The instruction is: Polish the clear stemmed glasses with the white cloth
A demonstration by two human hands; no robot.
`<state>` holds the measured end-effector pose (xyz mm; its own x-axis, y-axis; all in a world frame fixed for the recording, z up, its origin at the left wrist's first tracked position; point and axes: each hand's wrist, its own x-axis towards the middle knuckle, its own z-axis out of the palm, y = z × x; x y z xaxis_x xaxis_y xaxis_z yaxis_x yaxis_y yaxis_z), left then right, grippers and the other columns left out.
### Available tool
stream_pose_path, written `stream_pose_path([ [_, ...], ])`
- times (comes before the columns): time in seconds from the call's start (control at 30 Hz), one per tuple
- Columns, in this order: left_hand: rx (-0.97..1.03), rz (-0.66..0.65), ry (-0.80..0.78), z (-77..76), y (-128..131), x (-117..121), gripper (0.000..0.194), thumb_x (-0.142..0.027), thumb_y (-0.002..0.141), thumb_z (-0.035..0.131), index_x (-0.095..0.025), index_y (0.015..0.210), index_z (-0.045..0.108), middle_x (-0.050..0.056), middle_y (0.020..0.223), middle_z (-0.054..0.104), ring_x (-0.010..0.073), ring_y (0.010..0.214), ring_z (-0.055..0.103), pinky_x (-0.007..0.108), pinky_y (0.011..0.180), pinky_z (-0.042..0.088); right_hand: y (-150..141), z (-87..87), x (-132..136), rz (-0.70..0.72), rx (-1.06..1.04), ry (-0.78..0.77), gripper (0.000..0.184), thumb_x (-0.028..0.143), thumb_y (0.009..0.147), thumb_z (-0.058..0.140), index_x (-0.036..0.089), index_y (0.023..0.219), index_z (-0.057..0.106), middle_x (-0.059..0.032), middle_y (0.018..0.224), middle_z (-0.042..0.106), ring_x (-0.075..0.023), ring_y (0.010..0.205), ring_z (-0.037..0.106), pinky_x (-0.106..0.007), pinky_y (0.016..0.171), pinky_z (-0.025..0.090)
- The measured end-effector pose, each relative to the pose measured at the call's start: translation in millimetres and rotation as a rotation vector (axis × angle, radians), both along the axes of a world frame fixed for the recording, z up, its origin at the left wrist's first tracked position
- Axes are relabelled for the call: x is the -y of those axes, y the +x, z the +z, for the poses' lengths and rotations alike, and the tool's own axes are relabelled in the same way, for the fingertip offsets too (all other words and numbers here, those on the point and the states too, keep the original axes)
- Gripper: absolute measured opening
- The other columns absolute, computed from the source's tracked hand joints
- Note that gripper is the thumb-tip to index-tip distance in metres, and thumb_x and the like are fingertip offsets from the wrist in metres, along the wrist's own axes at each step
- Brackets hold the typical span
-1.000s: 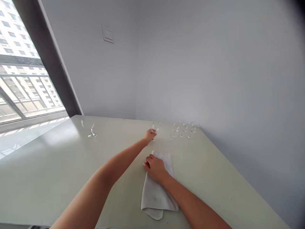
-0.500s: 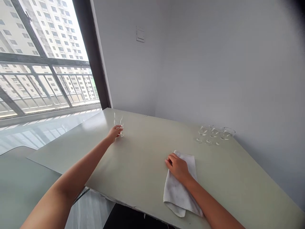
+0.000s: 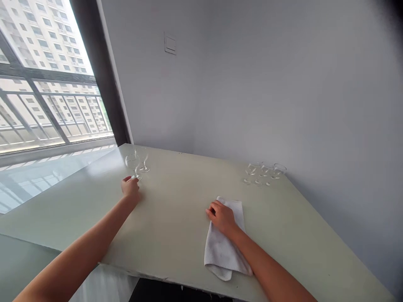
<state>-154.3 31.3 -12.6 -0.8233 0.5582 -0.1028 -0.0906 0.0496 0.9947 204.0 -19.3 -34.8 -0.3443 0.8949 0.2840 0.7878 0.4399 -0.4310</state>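
Observation:
My left hand (image 3: 130, 187) reaches out over the pale table (image 3: 176, 235), just below the foot of a clear stemmed glass (image 3: 132, 164). Its fingers are loose and sit by the foot, not around the stem. A second stemmed glass (image 3: 142, 158) stands upright right behind the first. My right hand (image 3: 221, 217) lies on the top end of a folded white cloth (image 3: 222, 251), with its fingers curled onto the cloth's edge.
Three more clear glasses (image 3: 263, 173) stand in a row at the table's back right, near the grey wall. A large window with a dark frame (image 3: 97, 75) is on the left. The table's near edge (image 3: 163, 277) runs below the cloth.
My left hand carried a glass from near the right-hand group across to the left, set it beside the lone glass there, and drew back off its stem. The right hand stayed on the cloth.

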Motion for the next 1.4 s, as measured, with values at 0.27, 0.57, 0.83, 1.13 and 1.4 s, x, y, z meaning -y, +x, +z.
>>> stream_pose_path([
  [0.27, -0.025, -0.419, 0.031, -17.0, 130.0, 29.3, 0.036, -0.018, 0.056, 0.055, -0.023, 0.092, 0.052, 0.001, 0.091, 0.051, 0.0100, 0.068, 0.048, 0.022, 0.056, 0.040, 22.1, 14.0, -23.7, -0.304, -0.844, -0.250, 0.019, 0.036, 0.070, 0.053, 0.018, 0.075, 0.056, 0.0008, 0.068, 0.055, -0.0101, 0.051, 0.049, -0.020, 0.044, 0.037],
  [0.57, -0.300, -0.576, 0.037, -25.8, 135.9, 36.6, 0.032, -0.023, 0.066, 0.048, -0.023, 0.098, 0.050, 0.001, 0.082, 0.050, 0.0135, 0.073, 0.050, 0.025, 0.061, 0.040, 109.1, 19.0, -123.5, -0.727, -1.092, -0.179, 0.045, 0.018, 0.064, 0.051, 0.020, 0.109, 0.044, -0.0068, 0.102, 0.053, -0.0058, 0.053, 0.055, -0.018, 0.044, 0.045],
  [0.83, -0.429, -0.635, 0.068, -22.3, 140.1, 37.2, 0.021, -0.022, 0.070, 0.047, -0.023, 0.089, 0.055, 0.001, 0.087, 0.050, 0.0128, 0.071, 0.050, 0.026, 0.063, 0.042, 89.1, 15.8, -150.2, -0.644, -0.947, -0.268, 0.023, 0.011, 0.065, 0.054, 0.016, 0.088, 0.053, -0.0030, 0.079, 0.059, -0.0035, 0.041, 0.048, -0.015, 0.036, 0.038],
  [1.13, -0.522, -0.826, 0.248, -15.0, 145.5, 43.5, 0.032, -0.039, 0.073, 0.056, -0.023, 0.100, 0.057, 0.005, 0.101, 0.048, 0.0101, 0.068, 0.046, 0.022, 0.056, 0.043, -54.2, 28.1, -62.0, -0.059, -0.732, -0.443, 0.032, 0.017, 0.065, 0.057, 0.020, 0.097, 0.056, 0.0010, 0.072, 0.061, -0.0078, 0.043, 0.052, -0.015, 0.032, 0.035],
  [1.4, -0.497, -0.833, 0.208, -4.6, 128.9, 45.6, 0.032, -0.047, 0.076, 0.047, -0.018, 0.071, 0.057, 0.002, 0.084, 0.055, 0.0076, 0.054, 0.047, 0.022, 0.050, 0.039, -101.5, 49.1, 0.7, 0.284, -0.650, -0.487, 0.054, 0.013, 0.071, 0.045, 0.030, 0.122, 0.042, -0.0022, 0.099, 0.061, -0.0099, 0.060, 0.060, -0.018, 0.043, 0.045],
])
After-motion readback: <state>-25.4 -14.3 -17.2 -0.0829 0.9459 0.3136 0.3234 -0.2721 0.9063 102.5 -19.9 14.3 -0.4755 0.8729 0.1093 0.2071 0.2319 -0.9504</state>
